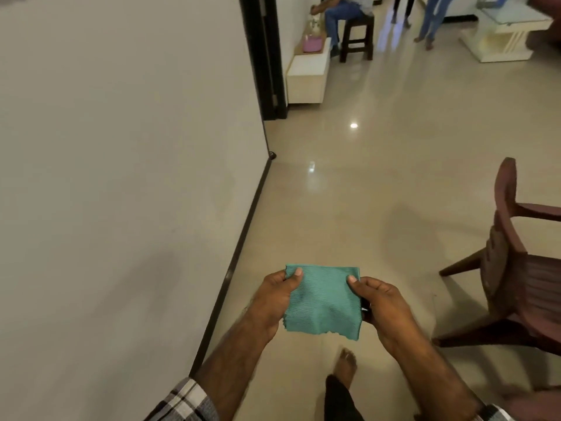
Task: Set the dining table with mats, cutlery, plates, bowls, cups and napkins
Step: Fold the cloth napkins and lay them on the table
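**The floor under me**

I stand on a glossy beige tiled floor (349, 192), my bare foot (346, 364) flat on it. A dark wooden chair (510, 284) stands at its right edge. At the far end, a white low cabinet (306, 77) against the wall, a dark stool (356, 38) beside it, and a white table (501, 41).

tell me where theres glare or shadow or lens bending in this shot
Head view: ceiling-light glare spots on the glossy floor; a soft shadow on the wall at lower left; wide-angle bending curves the skirting line; the green napkin stays sharp.
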`<control>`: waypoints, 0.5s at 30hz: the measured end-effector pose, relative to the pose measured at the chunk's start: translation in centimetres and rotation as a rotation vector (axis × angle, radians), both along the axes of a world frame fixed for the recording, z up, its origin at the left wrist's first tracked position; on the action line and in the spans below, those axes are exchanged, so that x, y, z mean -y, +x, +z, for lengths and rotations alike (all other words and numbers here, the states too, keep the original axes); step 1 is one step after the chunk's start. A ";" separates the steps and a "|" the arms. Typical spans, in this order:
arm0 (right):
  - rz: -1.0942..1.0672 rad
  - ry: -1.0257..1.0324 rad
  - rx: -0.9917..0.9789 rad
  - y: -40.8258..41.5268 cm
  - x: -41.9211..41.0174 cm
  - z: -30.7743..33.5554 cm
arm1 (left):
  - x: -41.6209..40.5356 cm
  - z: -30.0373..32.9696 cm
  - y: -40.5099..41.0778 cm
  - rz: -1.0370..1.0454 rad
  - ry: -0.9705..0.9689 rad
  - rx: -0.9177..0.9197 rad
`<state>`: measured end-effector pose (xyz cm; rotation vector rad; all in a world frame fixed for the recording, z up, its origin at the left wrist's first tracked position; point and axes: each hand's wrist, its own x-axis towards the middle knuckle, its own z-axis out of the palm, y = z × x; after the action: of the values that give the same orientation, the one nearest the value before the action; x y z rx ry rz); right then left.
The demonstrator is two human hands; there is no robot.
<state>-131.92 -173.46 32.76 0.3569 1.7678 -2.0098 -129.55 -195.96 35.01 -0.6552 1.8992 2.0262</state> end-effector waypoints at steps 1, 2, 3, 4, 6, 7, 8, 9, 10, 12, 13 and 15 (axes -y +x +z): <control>-0.016 -0.004 0.001 -1.9 -0.4 -0.3 | -0.5 -0.2 -2.0 -0.013 0.002 0.002; -0.039 -0.011 0.007 -4.3 -1.1 -0.7 | -1.4 -0.4 -4.7 -0.026 0.013 0.006; -0.058 -0.009 0.018 -6.5 -1.8 -0.8 | -2.2 -0.4 -7.1 -0.036 0.022 0.013; -0.083 -0.006 0.032 -8.8 -2.7 -1.0 | -3.1 -0.3 -9.9 -0.045 0.020 0.025; -0.120 -0.010 0.041 -12.6 -3.9 -0.7 | -4.6 0.2 -14.3 -0.062 0.021 0.021; -0.128 -0.019 0.038 -14.9 -4.7 -0.4 | -5.5 0.4 -17.0 -0.072 0.034 0.011; -0.135 -0.016 0.036 -16.8 -5.5 -0.2 | -6.3 0.8 -19.2 -0.080 0.046 0.005; -0.151 -0.007 0.032 -19.0 -6.3 0.3 | -7.2 1.1 -21.8 -0.086 0.052 0.006; -0.165 -0.003 0.025 -20.9 -7.0 0.7 | -8.0 1.4 -23.8 -0.090 0.065 0.006; -0.200 -0.021 0.001 -24.3 -8.2 1.4 | -9.3 1.6 -27.7 -0.117 0.101 0.002; -0.217 -0.036 -0.012 -25.9 -8.9 1.7 | -10.0 1.6 -29.7 -0.133 0.121 0.002; -0.221 -0.058 -0.031 -29.4 -10.3 1.6 | -11.3 0.9 -34.3 -0.153 0.156 0.009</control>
<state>-161.29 -163.14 34.33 0.5254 1.7497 -2.2249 -163.89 -184.62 35.92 -0.4644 1.7079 2.0436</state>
